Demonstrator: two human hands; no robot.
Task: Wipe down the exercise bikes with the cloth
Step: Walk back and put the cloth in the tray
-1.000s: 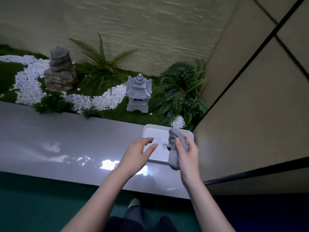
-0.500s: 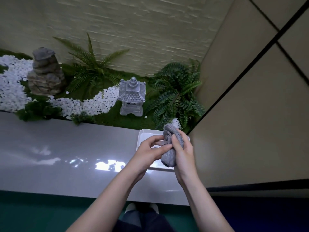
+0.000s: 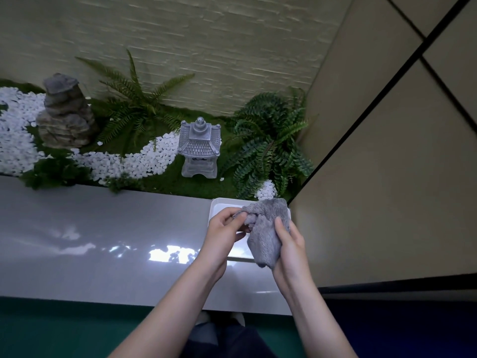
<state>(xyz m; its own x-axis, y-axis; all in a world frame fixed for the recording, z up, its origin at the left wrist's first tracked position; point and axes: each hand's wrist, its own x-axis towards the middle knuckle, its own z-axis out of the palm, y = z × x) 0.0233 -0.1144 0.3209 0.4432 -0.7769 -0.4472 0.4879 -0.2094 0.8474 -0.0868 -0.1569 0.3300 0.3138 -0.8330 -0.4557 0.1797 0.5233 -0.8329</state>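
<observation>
Both hands, left hand [image 3: 224,232] and right hand [image 3: 288,245], grip the cloth [image 3: 265,228], fingers clamped, probably unfolding it; next, find the bikes

Single head-worn wide-angle view. Looks forward and steeply down across glossy pale grey tabletop [image 3: 77,241], facing cream ribbed wall [image 3: 206,34]. Close range: left hand [image 3: 224,236], right hand [image 3: 289,244] just below frame centre.

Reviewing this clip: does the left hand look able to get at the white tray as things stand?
Probably yes: the left hand is right over the white tray with nothing between, though its fingers pinch the cloth.
</observation>
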